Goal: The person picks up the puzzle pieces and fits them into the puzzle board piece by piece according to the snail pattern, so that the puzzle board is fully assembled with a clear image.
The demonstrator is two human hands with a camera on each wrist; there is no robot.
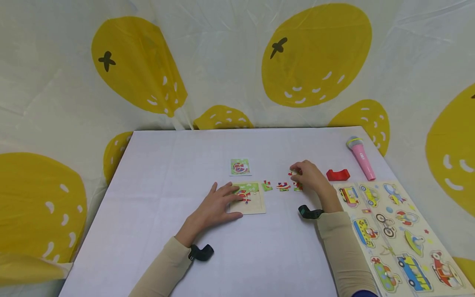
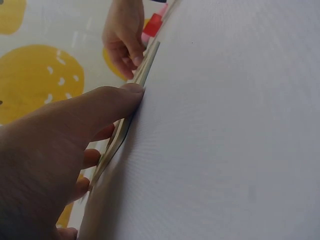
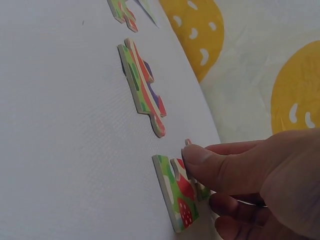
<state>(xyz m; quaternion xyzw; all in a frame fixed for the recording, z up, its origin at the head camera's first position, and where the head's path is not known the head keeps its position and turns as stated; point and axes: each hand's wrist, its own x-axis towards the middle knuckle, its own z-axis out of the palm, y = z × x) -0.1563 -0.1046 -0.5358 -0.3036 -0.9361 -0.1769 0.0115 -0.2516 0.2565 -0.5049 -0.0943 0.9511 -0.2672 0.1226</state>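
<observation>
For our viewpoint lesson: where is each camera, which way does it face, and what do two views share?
Head: on the head, facing forward, down at the table; left grip, right grip and sleeves show.
Left wrist: on that wrist, facing the board's edge; both grips show.
Right wrist: on that wrist, facing puzzle pieces; right grip shows.
Both wrist views share the right grip.

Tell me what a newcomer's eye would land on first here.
Probably the big yellow shapes on the backdrop behind the table. Next might come the pink microphone at far right, beside a red block. Near the middle, the left hand touches the puzzle board while the right hand holds a puzzle piece.
</observation>
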